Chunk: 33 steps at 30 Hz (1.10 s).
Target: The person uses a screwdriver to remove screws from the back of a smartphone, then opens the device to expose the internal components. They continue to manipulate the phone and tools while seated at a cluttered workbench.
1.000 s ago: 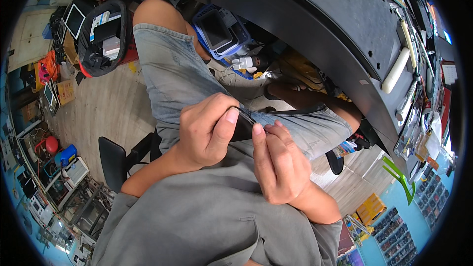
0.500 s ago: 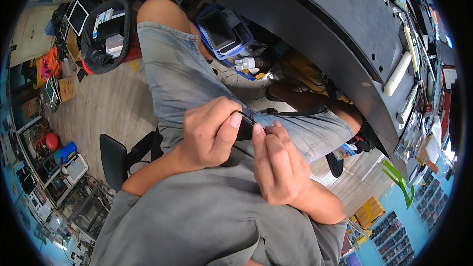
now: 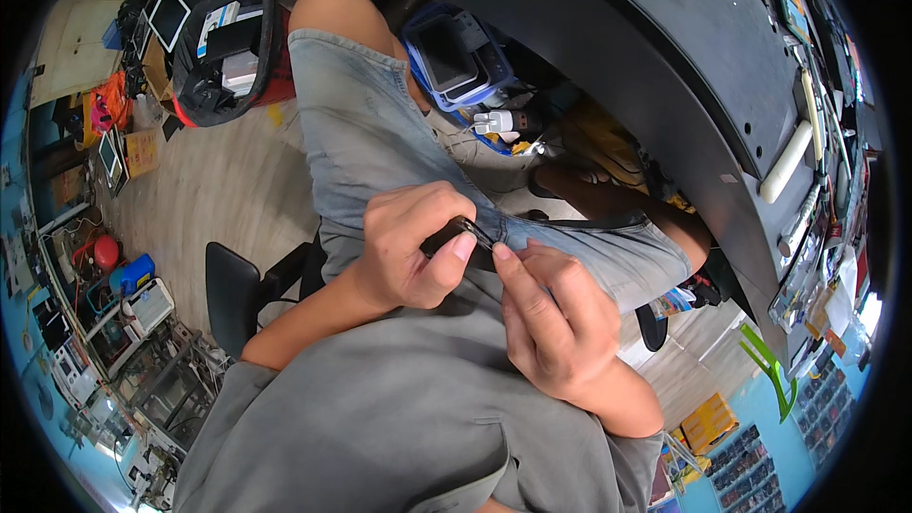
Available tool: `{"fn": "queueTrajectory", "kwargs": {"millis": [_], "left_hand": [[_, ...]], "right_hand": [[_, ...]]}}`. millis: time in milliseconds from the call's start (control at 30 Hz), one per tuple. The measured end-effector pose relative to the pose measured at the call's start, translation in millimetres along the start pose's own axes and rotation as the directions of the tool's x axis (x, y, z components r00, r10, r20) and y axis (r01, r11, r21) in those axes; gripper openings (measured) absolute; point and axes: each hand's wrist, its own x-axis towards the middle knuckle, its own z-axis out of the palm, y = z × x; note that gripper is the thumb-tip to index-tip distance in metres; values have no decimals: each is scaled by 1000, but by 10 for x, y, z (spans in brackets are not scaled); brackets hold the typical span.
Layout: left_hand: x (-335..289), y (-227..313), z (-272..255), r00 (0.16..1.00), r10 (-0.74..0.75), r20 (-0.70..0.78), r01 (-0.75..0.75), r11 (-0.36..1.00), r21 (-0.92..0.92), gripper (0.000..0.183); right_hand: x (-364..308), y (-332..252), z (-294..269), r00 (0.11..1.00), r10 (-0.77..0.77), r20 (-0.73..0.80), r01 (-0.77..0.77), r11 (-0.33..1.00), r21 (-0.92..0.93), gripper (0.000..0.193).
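Just above my lap, both hands meet on a thin, flat, black phone-like device (image 3: 482, 236), seen nearly edge-on. My left hand (image 3: 408, 247) is closed around one end, its thumb pressed along the near edge and the fingers curled behind. Thumb and forefinger of my right hand (image 3: 556, 309) pinch at the other end, with the remaining fingers bent beside them. Most of the device's face is turned away or covered by the fingers, so what it shows cannot be made out.
A dark desk (image 3: 655, 47) curves across the far right, with a white cylindrical handle (image 3: 787, 161) and tools along it. Beneath it sits a blue bin (image 3: 503, 85) holding tablet-like devices. A red-and-black bin (image 3: 275, 90) stands far left; a chair armrest (image 3: 231, 294) is at my left.
The device has tilted a little, showing more of its black edge near my left fingers. My right hand has shifted slightly right and its fingers have bent more. The whole view has shifted slightly.
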Motion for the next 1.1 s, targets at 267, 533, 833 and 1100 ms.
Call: {"fn": "queueTrajectory", "kwargs": {"millis": [267,533,833,1100], "left_hand": [[-114,116,-138,992,-126,-12,125,990,-73,19],[-164,342,-280,968,-249,13,249,968,-21,35],[-147,341,-259,976,-215,-35,216,976,26,27],[-36,477,-316,802,-554,223,595,773,-220,36]], "right_hand": [[134,-133,-48,982,166,90,-180,965,189,39],[171,-220,-59,959,213,186,-261,921,291,33],[86,-269,51,985,134,104,-154,964,216,39],[-44,-190,27,985,107,135,-129,978,164,42]]}}
